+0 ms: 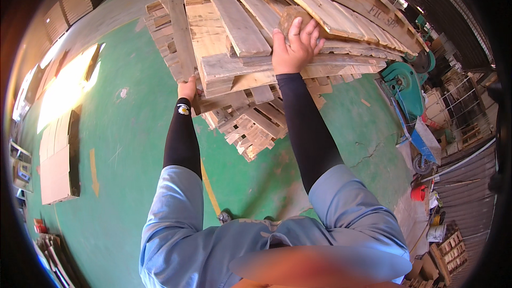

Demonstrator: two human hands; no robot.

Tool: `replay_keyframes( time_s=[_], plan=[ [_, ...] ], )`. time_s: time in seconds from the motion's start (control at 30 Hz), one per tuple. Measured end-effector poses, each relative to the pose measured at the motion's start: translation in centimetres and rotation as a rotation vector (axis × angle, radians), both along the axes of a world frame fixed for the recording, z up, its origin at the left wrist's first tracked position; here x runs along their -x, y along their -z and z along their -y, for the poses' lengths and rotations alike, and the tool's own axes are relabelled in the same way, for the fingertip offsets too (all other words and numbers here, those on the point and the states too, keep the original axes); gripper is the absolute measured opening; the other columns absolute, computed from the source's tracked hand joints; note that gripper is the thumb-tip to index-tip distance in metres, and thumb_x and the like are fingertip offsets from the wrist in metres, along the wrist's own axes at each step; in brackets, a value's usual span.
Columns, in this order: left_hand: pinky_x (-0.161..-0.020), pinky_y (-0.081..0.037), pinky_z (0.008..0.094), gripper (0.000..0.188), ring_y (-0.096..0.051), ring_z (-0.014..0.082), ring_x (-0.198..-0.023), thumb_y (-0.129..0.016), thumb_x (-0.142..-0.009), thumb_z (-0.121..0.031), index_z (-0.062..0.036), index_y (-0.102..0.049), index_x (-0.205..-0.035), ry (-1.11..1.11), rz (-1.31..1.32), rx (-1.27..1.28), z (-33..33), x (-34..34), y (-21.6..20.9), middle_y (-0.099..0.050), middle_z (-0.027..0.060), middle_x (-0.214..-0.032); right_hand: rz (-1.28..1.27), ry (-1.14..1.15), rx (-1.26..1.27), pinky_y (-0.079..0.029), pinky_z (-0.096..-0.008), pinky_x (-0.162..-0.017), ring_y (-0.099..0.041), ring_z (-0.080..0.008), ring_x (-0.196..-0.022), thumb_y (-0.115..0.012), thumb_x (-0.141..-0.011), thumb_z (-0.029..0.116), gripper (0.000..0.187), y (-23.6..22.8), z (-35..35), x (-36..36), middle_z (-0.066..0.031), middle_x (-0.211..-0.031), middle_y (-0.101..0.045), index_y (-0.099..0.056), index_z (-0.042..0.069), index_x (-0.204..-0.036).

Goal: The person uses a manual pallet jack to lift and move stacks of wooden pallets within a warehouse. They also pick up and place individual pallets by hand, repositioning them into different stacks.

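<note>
Before me rises a tall, uneven stack of wooden pallets [226,24], with slats lying at differing angles. My left hand [187,87] is closed around the near left corner of a pallet, at the lower end of a long board [181,32]. Further right and higher, my right hand [295,48] rests against the pile with its fingers spread. Its fingertips touch a brownish wooden block [292,16] beneath an upper, tilted pallet [320,10]. Both forearms wear black sleeves. Lower pallets [248,133] jut out under the stack toward me.
Flat cardboard [57,157] lies on the green floor [128,181] at left, near a yellow arrow. To the right stand a green machine [404,88] and a blue wheeled cart [425,141]. A red container [418,193] sits by the corrugated wall. Stacked cardboard [77,0] lines the far left.
</note>
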State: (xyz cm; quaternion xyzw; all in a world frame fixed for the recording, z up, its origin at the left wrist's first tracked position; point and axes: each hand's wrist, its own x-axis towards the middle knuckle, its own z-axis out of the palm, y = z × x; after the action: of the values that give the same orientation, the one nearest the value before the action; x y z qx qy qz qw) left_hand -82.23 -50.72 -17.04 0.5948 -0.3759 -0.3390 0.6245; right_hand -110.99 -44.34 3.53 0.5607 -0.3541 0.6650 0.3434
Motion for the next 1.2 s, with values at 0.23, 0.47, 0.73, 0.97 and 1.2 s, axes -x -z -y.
replay_keyframes(
  time_s=[0.23, 0.47, 0.73, 0.97, 1.2],
  plan=[
    [-0.053, -0.052, 0.0367, 0.056, -0.066, 0.0266, -0.053, -0.059, -0.086, -0.037, 0.016, -0.057, -0.105, -0.029, -0.04, -0.021, -0.8, 0.5, -0.3, -0.066, 0.019, -0.067, -0.033, -0.024, 0.018, -0.021, -0.0633, -0.105, -0.042, -0.0418, -0.124, -0.074, -0.072, 0.031, 0.053, -0.2, 0.8, 0.4, -0.0244, -0.137, -0.046, -0.058, 0.012, -0.119],
    [-0.065, -0.055, 0.0386, 0.054, -0.07, 0.0308, -0.064, -0.059, -0.087, -0.037, 0.0125, -0.059, -0.108, -0.064, -0.044, -0.036, -1.5, 0.8, 0.4, -0.068, 0.0214, -0.07, 0.039, -0.13, -0.033, -0.017, -0.0552, -0.112, -0.04, -0.0401, -0.131, -0.076, -0.069, 0.031, 0.058, -0.3, 2.8, 0.2, -0.0254, -0.141, -0.045, -0.063, 0.007, -0.12],
    [-0.085, -0.05, 0.0407, 0.049, -0.067, 0.0359, -0.095, -0.059, -0.089, -0.034, 0.0104, -0.055, -0.11, -0.067, -0.26, -0.065, -0.7, 1.4, 2.8, -0.068, 0.0265, -0.098, 0.024, -0.182, 0.064, -0.022, -0.0551, -0.11, -0.044, -0.0392, -0.129, -0.078, -0.067, 0.029, 0.062, 0.1, 7.0, 0.3, -0.0246, -0.14, -0.047, -0.063, 0.011, -0.124],
    [-0.068, -0.055, 0.0382, 0.045, -0.068, 0.0286, -0.08, -0.059, -0.092, -0.028, 0.0084, -0.045, -0.114, -0.185, -0.202, 0.096, -0.6, 2.7, 3.9, -0.065, 0.0235, -0.102, 0.116, -0.402, -0.092, -0.021, -0.0485, -0.113, -0.044, -0.0362, -0.131, -0.078, -0.069, 0.028, 0.057, 0.2, 9.2, -0.2, -0.0227, -0.143, -0.044, -0.066, 0.01, -0.121],
    [-0.075, -0.049, 0.0427, 0.079, -0.057, 0.0249, -0.098, -0.065, -0.085, -0.051, 0.0019, -0.034, -0.134, 0.052, -0.39, -0.209, -0.1, -0.2, 1.9, -0.051, 0.0172, -0.123, 0.289, -0.642, -0.265, -0.029, -0.0351, -0.113, -0.04, -0.0232, -0.136, -0.073, -0.076, 0.007, 0.059, -2.4, 11.6, 1.7, -0.0203, -0.144, -0.043, -0.052, -0.007, -0.13]
  ],
)
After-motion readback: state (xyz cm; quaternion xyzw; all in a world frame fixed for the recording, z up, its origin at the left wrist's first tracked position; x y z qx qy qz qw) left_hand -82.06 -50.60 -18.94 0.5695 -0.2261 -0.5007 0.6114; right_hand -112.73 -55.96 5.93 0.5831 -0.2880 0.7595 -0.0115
